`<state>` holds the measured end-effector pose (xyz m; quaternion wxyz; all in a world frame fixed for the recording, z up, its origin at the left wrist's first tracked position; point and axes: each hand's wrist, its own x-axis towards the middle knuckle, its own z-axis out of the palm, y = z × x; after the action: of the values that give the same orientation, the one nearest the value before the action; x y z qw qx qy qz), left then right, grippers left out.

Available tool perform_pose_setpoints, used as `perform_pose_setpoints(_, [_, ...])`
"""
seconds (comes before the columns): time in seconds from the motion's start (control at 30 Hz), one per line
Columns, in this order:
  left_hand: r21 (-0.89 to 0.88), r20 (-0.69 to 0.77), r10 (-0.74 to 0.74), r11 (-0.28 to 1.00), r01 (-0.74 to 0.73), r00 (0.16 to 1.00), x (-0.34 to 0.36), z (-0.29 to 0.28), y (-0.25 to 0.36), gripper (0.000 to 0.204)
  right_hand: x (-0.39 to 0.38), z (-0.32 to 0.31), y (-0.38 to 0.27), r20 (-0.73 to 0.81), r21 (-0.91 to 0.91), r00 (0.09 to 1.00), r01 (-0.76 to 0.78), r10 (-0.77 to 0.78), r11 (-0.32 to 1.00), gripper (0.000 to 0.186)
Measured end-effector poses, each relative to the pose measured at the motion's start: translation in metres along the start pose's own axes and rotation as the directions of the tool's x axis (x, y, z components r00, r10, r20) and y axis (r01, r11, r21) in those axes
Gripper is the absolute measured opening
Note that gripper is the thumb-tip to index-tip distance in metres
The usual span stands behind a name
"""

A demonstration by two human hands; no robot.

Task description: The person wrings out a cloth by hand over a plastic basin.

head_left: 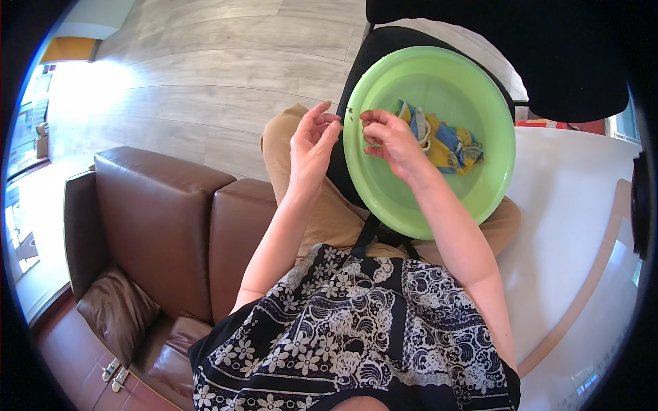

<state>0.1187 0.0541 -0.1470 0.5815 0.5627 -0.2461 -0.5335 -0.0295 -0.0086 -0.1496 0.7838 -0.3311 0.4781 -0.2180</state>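
A round light-green basin (504, 130) rests on a black chair seat in front of me. Inside it lies a crumpled blue and yellow cloth (449, 145) with a pale band, toward the basin's middle. Just outside the left rim, my left hand (314, 142) is raised with its fingers loosely curved and apart, and nothing shows in it. My right hand (394, 140) hovers over the basin's left part, left of the cloth, its fingers bent and spread. No object is visible in it. The hands face each other across the rim, a short gap between them.
The black chair (384, 42) bears the basin, between my knees. At the left stands a brown leather sofa (157, 219) with a cushion (118, 305). A white table (576, 205) with a tan edge is at the right. Wood-look floor (226, 68) stretches ahead.
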Motion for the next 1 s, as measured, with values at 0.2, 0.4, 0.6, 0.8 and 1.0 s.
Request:
perform_pose_setpoints(0.2, [0.046, -0.037, 0.094, 0.995, -0.092, 0.995, -0.011, -0.001, 0.009, 0.024, -0.019, -0.014, 0.006, 0.013, 0.117, 1.000, 0.018, -0.020, 0.993, 0.018])
perform_pose_setpoints(0.4, [-0.313, 0.105, -0.021, 0.948, 0.053, 0.994, -0.030, 0.018, 0.018, 0.018, -0.056, -0.010, -0.004, 0.038, 0.100, 0.994, 0.101, -0.105, 0.990, 0.020])
perform_pose_setpoints(0.6, [-0.453, 0.259, -0.057, 0.874, 0.173, 0.964, -0.048, 0.040, 0.024, 0.020, -0.087, -0.009, -0.012, 0.011, 0.071, 0.962, 0.270, -0.271, 0.960, 0.020])
perform_pose_setpoints(0.8, [-0.337, 0.262, -0.022, 0.935, 0.113, 0.965, -0.064, 0.055, 0.030, 0.021, -0.118, -0.001, -0.027, -0.054, -0.119, 0.801, 0.588, -0.597, 0.800, 0.020])
perform_pose_setpoints(1.0, [-0.208, 0.260, 0.028, 0.978, 0.028, 0.965, -0.075, 0.065, 0.034, 0.018, -0.129, -0.009, -0.026, -0.015, -0.264, 0.638, 0.740, -0.769, 0.619, 0.017])
